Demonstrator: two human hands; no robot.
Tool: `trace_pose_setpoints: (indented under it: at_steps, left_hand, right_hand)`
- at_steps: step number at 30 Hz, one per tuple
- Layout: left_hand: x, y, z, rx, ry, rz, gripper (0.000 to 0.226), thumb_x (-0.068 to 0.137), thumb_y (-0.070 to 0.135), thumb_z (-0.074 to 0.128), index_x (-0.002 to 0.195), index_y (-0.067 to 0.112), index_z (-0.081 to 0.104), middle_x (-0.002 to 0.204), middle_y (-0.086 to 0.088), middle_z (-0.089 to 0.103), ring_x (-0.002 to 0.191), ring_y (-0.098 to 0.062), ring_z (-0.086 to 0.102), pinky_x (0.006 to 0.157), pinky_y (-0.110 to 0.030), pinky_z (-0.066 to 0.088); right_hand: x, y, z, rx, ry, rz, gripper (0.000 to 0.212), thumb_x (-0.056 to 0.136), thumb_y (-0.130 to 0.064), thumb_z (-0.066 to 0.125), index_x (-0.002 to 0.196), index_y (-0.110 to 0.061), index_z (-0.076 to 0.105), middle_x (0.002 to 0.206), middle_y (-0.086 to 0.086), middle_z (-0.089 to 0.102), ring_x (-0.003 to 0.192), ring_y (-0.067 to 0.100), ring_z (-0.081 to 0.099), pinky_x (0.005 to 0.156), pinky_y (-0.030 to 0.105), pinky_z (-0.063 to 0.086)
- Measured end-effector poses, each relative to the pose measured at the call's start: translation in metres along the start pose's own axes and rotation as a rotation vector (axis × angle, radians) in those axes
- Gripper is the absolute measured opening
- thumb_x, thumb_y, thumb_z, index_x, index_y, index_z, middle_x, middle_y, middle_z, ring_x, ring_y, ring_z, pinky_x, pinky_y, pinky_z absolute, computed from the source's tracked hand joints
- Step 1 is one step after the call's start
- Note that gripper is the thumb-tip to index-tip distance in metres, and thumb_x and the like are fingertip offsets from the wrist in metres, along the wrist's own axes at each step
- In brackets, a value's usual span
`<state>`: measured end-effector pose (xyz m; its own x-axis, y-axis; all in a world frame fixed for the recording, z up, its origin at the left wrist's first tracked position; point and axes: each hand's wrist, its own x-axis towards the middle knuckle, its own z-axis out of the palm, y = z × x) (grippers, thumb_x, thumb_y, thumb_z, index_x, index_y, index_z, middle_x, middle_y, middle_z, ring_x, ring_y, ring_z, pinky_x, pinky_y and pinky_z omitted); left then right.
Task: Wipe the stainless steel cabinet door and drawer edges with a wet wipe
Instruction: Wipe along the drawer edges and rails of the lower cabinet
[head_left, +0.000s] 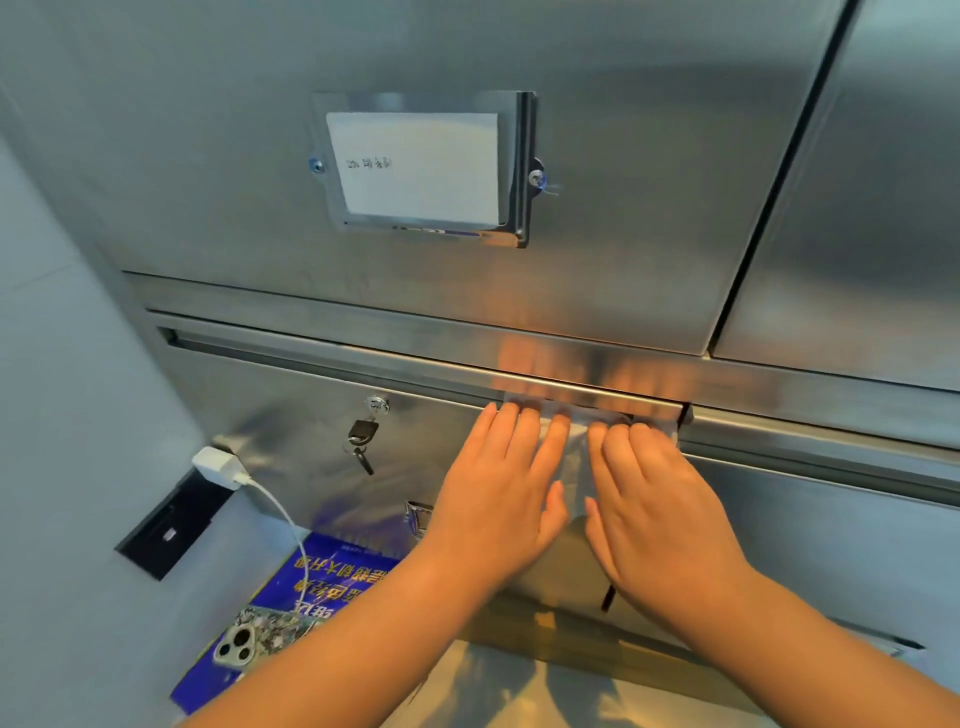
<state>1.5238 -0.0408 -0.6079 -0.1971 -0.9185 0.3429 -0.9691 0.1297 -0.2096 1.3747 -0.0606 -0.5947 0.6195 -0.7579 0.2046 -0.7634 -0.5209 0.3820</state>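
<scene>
Most of the view is filled by a steel cabinet (857, 260). Its door (597, 156) is seen up top, shut, and the drawer (291, 447) sits right below, with its top edge (363, 361) run across as a shiny rail.

Both hands are laid flat on the drawer front near its right end, side by side and just apart. The left hand (498, 488) is held with fingers straight and only slightly fanned, tips up against the edge. The right hand (660, 499) is kept with fingers packed close together, tips at the edge too (whether they're hooked over it can't be told, that bit is blurry). The thumbs are pointed toward each other.

The wipe (574, 449) is pressed against the drawer under both sets of fingers, just below the edge. A strip of it is left showing between the hands, and a corner is seen past the right fingertips.

A metal holder (522, 166) is screwed to the door, with a white card (415, 166) slotted in. Down left a blue booklet (337, 566) is laid flat, and a phone (249, 642) rests on it camera side up. A white charger (214, 465) is plugged in by the wall, its cable (283, 514) run down to the phone. A key (361, 434) is left hanging in the drawer's lock (377, 404).
</scene>
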Motion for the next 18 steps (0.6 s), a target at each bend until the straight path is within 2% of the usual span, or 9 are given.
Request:
trace_pose_setpoints:
  at_steps: [4, 6, 9, 12, 13, 16, 18]
  left_hand:
    - [-0.010, -0.040, 0.006, -0.018, 0.022, -0.047, 0.055, 0.083, 0.032, 0.035, 0.128, 0.008, 0.055, 0.121, -0.015, 0.059, 0.115, -0.031, 0.055, 0.102, -0.045, 0.040]
    - [-0.017, -0.068, 0.010, -0.025, 0.029, -0.089, 0.053, 0.083, 0.030, 0.036, 0.126, 0.007, 0.056, 0.118, -0.016, 0.059, 0.114, -0.032, 0.056, 0.102, -0.046, 0.040]
    - [-0.028, -0.113, 0.014, -0.034, 0.048, -0.156, 0.051, 0.082, 0.028, 0.036, 0.122, 0.004, 0.059, 0.112, -0.017, 0.061, 0.108, -0.033, 0.058, 0.101, -0.047, 0.040]
    - [-0.037, -0.152, 0.017, -0.070, 0.072, -0.212, 0.049, 0.085, 0.028, 0.034, 0.119, 0.004, 0.060, 0.112, -0.015, 0.061, 0.108, -0.031, 0.058, 0.101, -0.046, 0.040]
    - [-0.038, -0.162, 0.018, -0.086, 0.081, -0.224, 0.047, 0.085, 0.027, 0.034, 0.117, 0.005, 0.060, 0.112, -0.014, 0.060, 0.108, -0.030, 0.058, 0.101, -0.044, 0.040]
    - [-0.046, -0.196, 0.021, -0.115, 0.075, -0.280, 0.046, 0.083, 0.026, 0.033, 0.114, 0.004, 0.060, 0.112, -0.014, 0.060, 0.109, -0.030, 0.057, 0.102, -0.042, 0.039]
    - [-0.053, -0.227, 0.023, -0.113, 0.057, -0.343, 0.050, 0.082, 0.025, 0.031, 0.116, 0.002, 0.060, 0.114, -0.017, 0.060, 0.111, -0.032, 0.056, 0.101, -0.043, 0.039]
  right_hand:
    - [0.025, -0.026, -0.006, 0.031, 0.070, -0.061, 0.051, 0.085, -0.029, 0.048, 0.119, 0.008, 0.058, 0.100, 0.020, 0.060, 0.090, 0.035, 0.056, 0.084, 0.042, 0.050]
    - [0.042, -0.043, -0.012, 0.081, 0.142, -0.112, 0.050, 0.083, -0.028, 0.054, 0.118, 0.006, 0.060, 0.099, 0.017, 0.062, 0.087, 0.031, 0.058, 0.080, 0.039, 0.051]
    - [0.074, -0.075, -0.027, 0.149, 0.156, -0.172, 0.055, 0.084, -0.032, 0.042, 0.123, 0.004, 0.058, 0.106, 0.015, 0.062, 0.093, 0.028, 0.057, 0.082, 0.036, 0.049]
    - [0.109, -0.114, -0.034, 0.181, 0.120, -0.282, 0.065, 0.091, -0.030, 0.007, 0.140, 0.005, 0.033, 0.128, 0.019, 0.046, 0.110, 0.032, 0.043, 0.097, 0.042, 0.036]
    - [0.119, -0.125, -0.037, 0.193, 0.125, -0.306, 0.068, 0.090, -0.030, 0.002, 0.140, 0.005, 0.032, 0.131, 0.020, 0.045, 0.111, 0.032, 0.042, 0.099, 0.042, 0.034]
    - [0.148, -0.155, -0.047, 0.217, 0.176, -0.318, 0.069, 0.089, -0.031, 0.003, 0.137, 0.001, 0.041, 0.130, 0.016, 0.050, 0.108, 0.028, 0.044, 0.098, 0.039, 0.036]
    - [0.166, -0.173, -0.049, 0.224, 0.186, -0.359, 0.062, 0.092, -0.031, 0.011, 0.137, 0.000, 0.039, 0.129, 0.015, 0.047, 0.107, 0.027, 0.041, 0.098, 0.039, 0.035]
